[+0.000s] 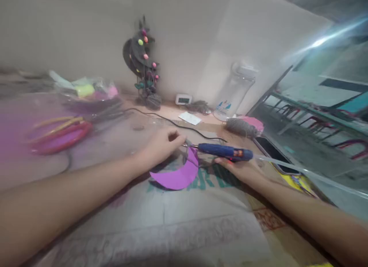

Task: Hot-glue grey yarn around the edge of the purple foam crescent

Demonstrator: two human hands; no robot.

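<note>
While the head view shows the purple crescent already in its curved shape, gluing seems only partway, the glue gun at its upper tip and the remaining work unclear. At centre frame the crescent lies between the 2 hands: the left hand curls beside that tip, its grip too blurred to tell, while the right hand grasps the glue gun.

A plain grey-beige wall rises behind a pinkish tabletop partly covered by pale printed sheeting. To the right, a bright white light flares above a blurred area with a long, green-edged table, dark red seats and a grey floor.
</note>
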